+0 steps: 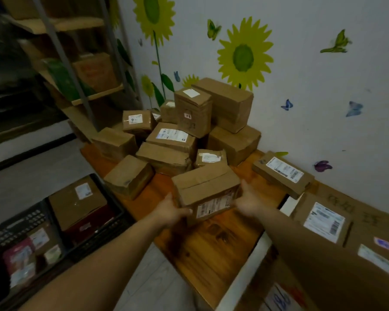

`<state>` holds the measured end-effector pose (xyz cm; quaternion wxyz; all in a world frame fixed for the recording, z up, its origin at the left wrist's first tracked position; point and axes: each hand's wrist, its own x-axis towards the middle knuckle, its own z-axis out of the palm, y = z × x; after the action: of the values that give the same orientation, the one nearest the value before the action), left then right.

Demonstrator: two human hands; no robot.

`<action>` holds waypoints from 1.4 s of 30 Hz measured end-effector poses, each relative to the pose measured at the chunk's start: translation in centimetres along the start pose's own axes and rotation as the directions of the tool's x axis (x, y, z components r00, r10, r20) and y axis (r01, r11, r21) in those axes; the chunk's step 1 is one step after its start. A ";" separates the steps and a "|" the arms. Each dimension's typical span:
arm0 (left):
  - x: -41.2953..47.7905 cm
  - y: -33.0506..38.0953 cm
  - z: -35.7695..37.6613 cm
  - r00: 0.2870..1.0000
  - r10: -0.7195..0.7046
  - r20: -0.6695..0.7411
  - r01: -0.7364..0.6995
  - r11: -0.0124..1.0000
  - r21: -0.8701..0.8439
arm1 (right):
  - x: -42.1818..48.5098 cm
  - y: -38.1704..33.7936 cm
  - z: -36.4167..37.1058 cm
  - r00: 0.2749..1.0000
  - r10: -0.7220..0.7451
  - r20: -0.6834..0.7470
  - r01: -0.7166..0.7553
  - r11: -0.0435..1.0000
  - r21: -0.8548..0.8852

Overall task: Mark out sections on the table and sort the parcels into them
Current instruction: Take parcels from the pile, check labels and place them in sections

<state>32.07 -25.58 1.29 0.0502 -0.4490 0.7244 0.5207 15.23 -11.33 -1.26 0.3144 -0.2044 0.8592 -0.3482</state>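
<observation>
Left hand [169, 209] and right hand [249, 198]: clasp the opposite short ends of one brown cardboard parcel [207, 187], fingers wrapped round the ends.
Location: over the orange wooden table [211, 248], just before the heap of brown boxes [182, 135]; resting or lifted, cannot tell.
Long axis left-to-right; white label faces the camera, taped flaps up.
Step, judged: sorting. Next likely needs the label read and a section chosen, perhaps past the white strip [254, 257].

At twelve o'clock I see a big yellow sunflower [244, 55] on the white wall [323, 131]. A shelf [97, 94] stands at ten o'clock. A black crate [112, 223] sits at eight o'clock.
</observation>
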 end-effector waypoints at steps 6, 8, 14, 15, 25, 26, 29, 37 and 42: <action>4.5 0.6 -4.2 0.982 0.039 0.183 -0.032 0.999 -0.041 | -0.2 -2.3 1.9 0.997 0.074 -0.019 -0.066 0.960 0.271; 4.8 1.1 -5.8 0.979 0.048 0.198 -0.038 0.998 -0.057 | -1.3 -3.7 1.8 0.997 0.044 -0.064 -0.020 0.945 0.327; 2.9 3.2 -8.4 0.954 0.236 0.184 -0.195 0.957 -0.215 | -6.5 -8.3 -0.3 0.951 -0.096 -0.294 0.181 0.945 0.274; 2.2 3.6 -8.5 0.950 0.269 0.156 -0.226 0.942 -0.248 | -7.6 -8.7 -0.8 0.936 -0.100 -0.336 0.200 0.940 0.275; -6.3 3.9 -5.9 0.907 0.420 0.039 -0.380 0.854 -0.356 | -18.9 -10.6 -4.7 0.829 -0.278 -0.485 0.376 0.919 0.116; -7.1 3.7 -5.3 0.901 0.434 0.010 -0.401 0.840 -0.365 | -19.6 -10.4 -4.8 0.821 -0.286 -0.494 0.370 0.926 0.080; -9.2 3.1 -3.9 0.891 0.452 -0.044 -0.428 0.802 -0.416 | -21.0 -9.4 -3.9 0.682 -0.231 -0.694 0.316 0.949 -0.005; -13.2 3.4 -3.7 0.830 0.557 0.014 -0.468 0.711 -0.525 | -25.2 -8.7 1.3 0.753 -0.160 -0.638 0.414 0.869 0.271; -14.3 3.1 -7.6 0.655 0.750 0.098 -0.681 0.641 -0.355 | -27.5 -11.1 2.6 0.701 -0.146 -0.699 0.474 0.827 0.302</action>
<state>41.37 -22.92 14.60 -0.1414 -0.0602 0.7476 0.6461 38.19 -4.37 16.30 -0.0290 -0.1366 0.7563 -0.6392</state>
